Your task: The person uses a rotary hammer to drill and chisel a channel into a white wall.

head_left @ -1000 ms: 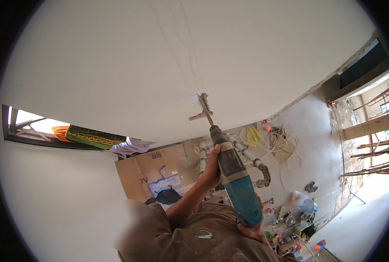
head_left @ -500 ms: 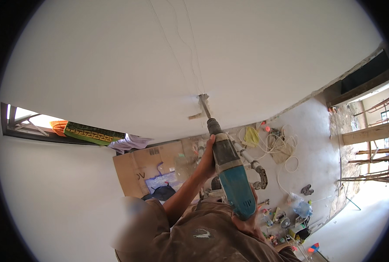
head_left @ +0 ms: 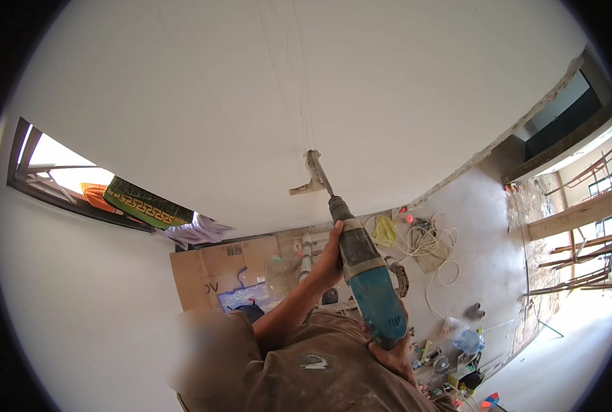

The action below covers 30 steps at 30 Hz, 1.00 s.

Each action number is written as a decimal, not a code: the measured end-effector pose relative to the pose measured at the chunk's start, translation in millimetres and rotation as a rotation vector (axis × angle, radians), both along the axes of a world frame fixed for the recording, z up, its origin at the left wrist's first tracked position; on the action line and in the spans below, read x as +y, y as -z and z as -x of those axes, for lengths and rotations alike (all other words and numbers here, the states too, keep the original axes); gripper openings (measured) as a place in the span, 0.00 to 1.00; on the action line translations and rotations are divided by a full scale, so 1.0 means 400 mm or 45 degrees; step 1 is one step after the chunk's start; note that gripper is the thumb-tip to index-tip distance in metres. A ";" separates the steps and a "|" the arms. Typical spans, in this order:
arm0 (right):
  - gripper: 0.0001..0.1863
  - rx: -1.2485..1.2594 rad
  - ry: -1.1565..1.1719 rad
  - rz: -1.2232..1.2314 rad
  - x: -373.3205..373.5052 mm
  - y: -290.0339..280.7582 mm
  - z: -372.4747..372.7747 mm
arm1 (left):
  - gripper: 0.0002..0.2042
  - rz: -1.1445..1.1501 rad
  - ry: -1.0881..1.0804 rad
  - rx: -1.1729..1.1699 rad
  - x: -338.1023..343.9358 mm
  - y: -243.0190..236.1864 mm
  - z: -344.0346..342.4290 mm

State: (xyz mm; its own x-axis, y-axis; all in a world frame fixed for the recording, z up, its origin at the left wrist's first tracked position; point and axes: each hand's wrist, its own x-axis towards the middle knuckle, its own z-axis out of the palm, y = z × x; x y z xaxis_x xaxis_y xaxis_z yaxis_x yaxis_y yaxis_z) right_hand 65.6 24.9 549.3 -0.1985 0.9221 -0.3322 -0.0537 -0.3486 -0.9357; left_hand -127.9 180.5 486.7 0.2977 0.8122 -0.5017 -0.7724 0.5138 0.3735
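Note:
My left hand (head_left: 330,257) is closed round the front part of a teal and black power drill (head_left: 374,302), just below its chuck. My right hand (head_left: 395,357) grips the rear end, with fingers partly hidden behind the drill body. The long steel bit (head_left: 324,178) reaches up into a rough chipped recess (head_left: 299,191) in the white wall (head_left: 182,89). Thin lines run up the wall from the recess.
Below lie cardboard (head_left: 192,281), a white cable (head_left: 450,271), a yellow cloth (head_left: 385,232), a grey pipe frame (head_left: 306,257) and scattered small items (head_left: 467,343). Cloths (head_left: 141,202) hang at a window on the left. Wooden scaffolding (head_left: 573,264) stands at the far right.
The view has shifted slightly, so window and doorway sit differently. The drill has tilted a little, with its bit still at the chipped recess. Both hands keep their grip.

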 end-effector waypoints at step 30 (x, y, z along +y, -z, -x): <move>0.54 0.056 0.322 0.045 0.091 0.029 0.029 | 0.33 0.004 0.003 -0.011 0.089 -0.001 0.002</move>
State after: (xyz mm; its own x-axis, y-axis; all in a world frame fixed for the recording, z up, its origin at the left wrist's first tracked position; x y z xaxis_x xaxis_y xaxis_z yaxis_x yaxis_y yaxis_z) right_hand 54.1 61.2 537.6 0.0218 0.9323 -0.3611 -0.1838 -0.3513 -0.9181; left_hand -128.8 216.1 487.1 0.3038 0.8098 -0.5019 -0.7744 0.5168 0.3650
